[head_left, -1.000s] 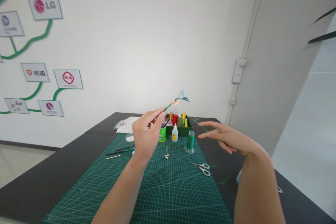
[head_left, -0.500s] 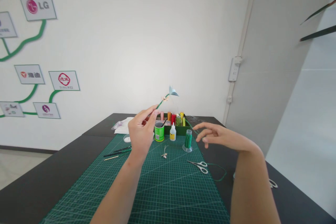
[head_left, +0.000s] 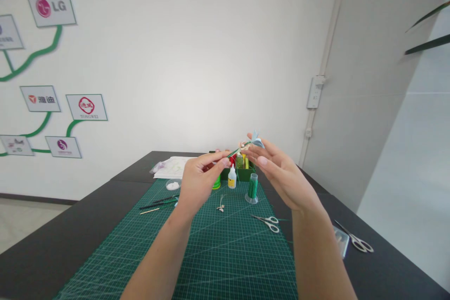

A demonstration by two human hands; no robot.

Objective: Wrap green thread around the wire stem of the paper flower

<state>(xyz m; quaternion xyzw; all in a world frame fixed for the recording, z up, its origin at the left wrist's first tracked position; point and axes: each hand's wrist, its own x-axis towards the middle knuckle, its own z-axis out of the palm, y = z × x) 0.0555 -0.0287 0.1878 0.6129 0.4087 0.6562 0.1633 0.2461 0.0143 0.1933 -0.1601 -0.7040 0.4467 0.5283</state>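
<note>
My left hand [head_left: 199, 177] pinches the green-wrapped stem [head_left: 232, 153] of a small handmade flower sprig between thumb and fingertips. At the sprig's tip are light blue petals [head_left: 257, 140], with small pale pink blossoms [head_left: 243, 146] just below them. My right hand [head_left: 284, 176] is at the flower end, its fingers stretched out and thumb apart. Its fingertips are beside the blossoms; I cannot tell how firmly they touch. A spool of green thread [head_left: 252, 187] stands below. Another small flower piece [head_left: 221, 207] lies on the green cutting mat [head_left: 211, 253].
White-handled scissors [head_left: 270, 223] lie at the mat's right edge, with a second pair [head_left: 358, 243] and a clear box [head_left: 341, 242] farther right. A glue bottle [head_left: 232, 178], a green can [head_left: 216, 183] and a thread box [head_left: 249, 175] stand behind. Dark tools [head_left: 159, 203] lie left.
My right hand has moved left and up to the flower end. My left hand has shifted slightly right and lowered the sprig, whose tip now lies farther right.
</note>
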